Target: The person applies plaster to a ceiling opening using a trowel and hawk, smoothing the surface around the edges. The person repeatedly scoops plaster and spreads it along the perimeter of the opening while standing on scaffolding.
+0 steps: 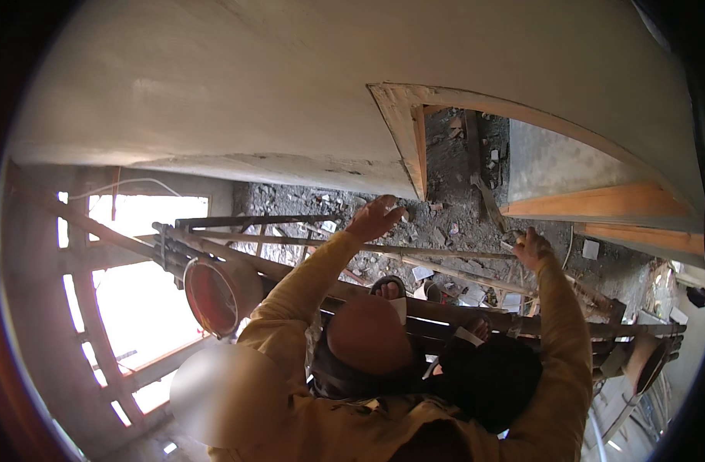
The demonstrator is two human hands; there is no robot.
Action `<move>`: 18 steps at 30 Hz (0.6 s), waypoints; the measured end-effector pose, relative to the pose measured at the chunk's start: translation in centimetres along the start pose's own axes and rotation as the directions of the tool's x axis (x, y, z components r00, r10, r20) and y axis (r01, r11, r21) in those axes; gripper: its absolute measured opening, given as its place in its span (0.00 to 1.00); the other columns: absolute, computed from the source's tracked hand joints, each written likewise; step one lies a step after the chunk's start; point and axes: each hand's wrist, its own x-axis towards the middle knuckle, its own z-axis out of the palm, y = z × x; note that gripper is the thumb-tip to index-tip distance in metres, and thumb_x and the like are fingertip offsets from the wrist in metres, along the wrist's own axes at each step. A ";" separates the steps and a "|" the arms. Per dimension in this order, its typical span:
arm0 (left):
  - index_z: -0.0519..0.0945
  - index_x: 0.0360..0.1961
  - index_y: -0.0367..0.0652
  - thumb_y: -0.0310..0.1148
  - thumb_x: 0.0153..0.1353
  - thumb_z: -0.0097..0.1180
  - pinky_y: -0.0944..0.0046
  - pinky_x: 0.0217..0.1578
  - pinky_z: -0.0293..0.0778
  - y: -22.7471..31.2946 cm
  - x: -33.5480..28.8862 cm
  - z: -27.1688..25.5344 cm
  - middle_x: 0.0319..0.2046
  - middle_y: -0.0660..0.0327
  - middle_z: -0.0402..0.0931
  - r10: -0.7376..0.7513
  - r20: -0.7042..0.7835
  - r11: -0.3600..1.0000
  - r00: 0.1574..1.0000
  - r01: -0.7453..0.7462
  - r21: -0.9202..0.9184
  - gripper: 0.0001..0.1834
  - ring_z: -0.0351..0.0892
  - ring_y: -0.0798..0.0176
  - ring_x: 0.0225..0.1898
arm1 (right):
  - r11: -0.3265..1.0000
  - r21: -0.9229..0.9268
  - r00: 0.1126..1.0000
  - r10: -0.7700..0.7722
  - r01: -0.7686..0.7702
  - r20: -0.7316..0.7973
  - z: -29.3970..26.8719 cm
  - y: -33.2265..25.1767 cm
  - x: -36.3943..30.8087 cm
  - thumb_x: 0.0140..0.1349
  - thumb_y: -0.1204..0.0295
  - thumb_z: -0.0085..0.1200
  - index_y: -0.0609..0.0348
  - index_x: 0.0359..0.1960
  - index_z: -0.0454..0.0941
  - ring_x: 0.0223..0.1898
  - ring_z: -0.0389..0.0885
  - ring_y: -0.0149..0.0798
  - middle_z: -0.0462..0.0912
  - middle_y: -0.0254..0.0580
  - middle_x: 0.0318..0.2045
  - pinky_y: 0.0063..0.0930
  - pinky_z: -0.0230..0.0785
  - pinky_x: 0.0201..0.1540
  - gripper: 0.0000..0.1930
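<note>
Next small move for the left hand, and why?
I'd probably lower the left hand onto a scaffold pole for support. It looks open and empty, while the right hand seems to hold a small object, too unclear to name. The sandalled feet show among poles, with rubble beyond, so a handhold seems sensible. How firm that pole is, I can't tell.
</note>
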 end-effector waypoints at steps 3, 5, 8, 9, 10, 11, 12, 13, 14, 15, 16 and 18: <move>0.77 0.49 0.39 0.54 0.62 0.51 0.55 0.51 0.72 0.8 -1.4 0.9 0.47 0.47 0.78 -0.076 -0.057 0.997 0.996 0.075 -0.024 0.28 0.78 0.49 0.50 | 0.999 0.015 0.995 0.043 -0.045 0.093 1.4 1.4 1.4 0.53 0.56 0.58 0.63 0.51 0.66 0.50 0.77 0.58 0.78 0.61 0.47 0.43 0.70 0.53 0.29; 0.77 0.49 0.40 0.52 0.62 0.53 0.56 0.51 0.72 -1.0 -4.0 1.2 0.47 0.48 0.78 -0.235 -0.040 0.971 0.971 0.237 0.033 0.26 0.78 0.50 0.50 | 1.000 -0.004 0.994 -0.018 0.019 0.112 1.9 3.1 2.7 0.53 0.56 0.59 0.63 0.52 0.67 0.51 0.77 0.57 0.78 0.59 0.48 0.43 0.70 0.53 0.30; 0.77 0.49 0.41 0.49 0.61 0.56 0.57 0.51 0.73 -2.6 -9.3 0.5 0.48 0.50 0.78 -0.438 -0.055 0.899 0.897 0.438 -0.009 0.24 0.78 0.50 0.50 | 0.994 0.008 0.985 -0.108 0.108 0.135 1.5 4.0 4.2 0.53 0.54 0.59 0.62 0.53 0.68 0.52 0.77 0.56 0.78 0.57 0.49 0.42 0.70 0.54 0.31; 0.77 0.49 0.41 0.48 0.61 0.56 0.57 0.51 0.73 -3.3 -10.7 -0.3 0.49 0.50 0.77 -0.430 -0.069 0.900 0.900 0.434 0.053 0.23 0.78 0.51 0.50 | 0.990 0.017 0.979 -0.139 0.138 0.148 1.4 3.8 4.2 0.54 0.54 0.59 0.62 0.54 0.68 0.52 0.77 0.56 0.78 0.57 0.49 0.42 0.69 0.54 0.31; 0.77 0.48 0.42 0.47 0.61 0.56 0.58 0.51 0.73 -4.5 -12.3 -1.1 0.49 0.51 0.77 -0.421 -0.077 0.897 0.904 0.427 0.115 0.22 0.78 0.51 0.50 | 0.987 0.039 0.974 -0.163 0.159 0.157 1.9 3.9 4.4 0.54 0.54 0.58 0.62 0.54 0.68 0.52 0.77 0.56 0.78 0.57 0.49 0.42 0.69 0.54 0.31; 0.77 0.49 0.43 0.42 0.62 0.56 0.59 0.51 0.74 -6.8 -14.3 -2.3 0.49 0.53 0.75 -0.264 -0.059 0.919 0.963 0.269 0.288 0.18 0.77 0.52 0.48 | 0.979 0.069 0.966 -0.200 0.191 0.163 2.6 3.5 4.8 0.55 0.53 0.57 0.63 0.55 0.68 0.52 0.77 0.56 0.78 0.57 0.49 0.42 0.69 0.55 0.32; 0.77 0.49 0.44 0.45 0.61 0.55 0.56 0.50 0.74 -6.2 -14.3 -3.7 0.47 0.51 0.77 -0.119 -0.015 0.899 0.993 0.114 0.424 0.20 0.78 0.49 0.48 | 0.976 0.091 0.965 -0.208 0.196 0.161 3.0 3.8 5.2 0.55 0.53 0.57 0.63 0.55 0.67 0.52 0.77 0.56 0.78 0.57 0.49 0.42 0.69 0.55 0.32; 0.77 0.50 0.44 0.47 0.61 0.54 0.54 0.49 0.73 -4.7 -13.4 -5.8 0.45 0.49 0.78 0.030 0.050 0.836 0.998 -0.052 0.546 0.22 0.78 0.46 0.47 | 0.971 0.162 0.963 -0.202 0.174 0.179 3.0 3.7 5.4 0.56 0.53 0.56 0.63 0.56 0.67 0.52 0.77 0.56 0.78 0.57 0.50 0.42 0.69 0.55 0.32; 0.76 0.51 0.45 0.48 0.61 0.54 0.54 0.48 0.74 -4.4 -13.2 -6.5 0.45 0.49 0.78 -0.026 0.018 0.885 1.000 0.014 0.466 0.23 0.78 0.45 0.47 | 0.961 0.229 0.954 -0.207 0.157 0.217 3.7 3.0 5.1 0.57 0.54 0.56 0.64 0.56 0.66 0.52 0.77 0.56 0.78 0.58 0.50 0.42 0.69 0.55 0.32; 0.76 0.52 0.45 0.49 0.61 0.54 0.54 0.47 0.74 -4.2 -12.8 -7.6 0.45 0.49 0.79 -0.078 -0.018 0.919 0.997 0.079 0.385 0.24 0.78 0.45 0.47 | 0.945 0.298 0.944 -0.212 0.132 0.252 4.4 2.2 4.8 0.57 0.54 0.55 0.64 0.56 0.66 0.52 0.77 0.56 0.77 0.58 0.50 0.42 0.69 0.55 0.32; 0.75 0.52 0.43 0.50 0.61 0.54 0.55 0.48 0.74 -4.0 -12.0 -8.1 0.46 0.48 0.78 -0.156 -0.065 0.945 0.986 0.168 0.282 0.26 0.78 0.46 0.48 | 0.946 0.298 0.945 -0.205 0.125 0.254 5.5 1.9 4.9 0.58 0.54 0.55 0.65 0.56 0.65 0.53 0.76 0.55 0.77 0.58 0.51 0.41 0.69 0.55 0.31; 0.75 0.53 0.38 0.53 0.61 0.53 0.55 0.49 0.73 -0.7 -8.7 -8.3 0.48 0.46 0.77 -0.346 -0.100 0.935 0.933 0.352 0.047 0.30 0.78 0.49 0.49 | 0.954 0.288 0.957 -0.159 0.086 0.242 7.6 1.7 5.2 0.59 0.55 0.54 0.65 0.57 0.64 0.53 0.76 0.55 0.76 0.59 0.52 0.40 0.68 0.56 0.31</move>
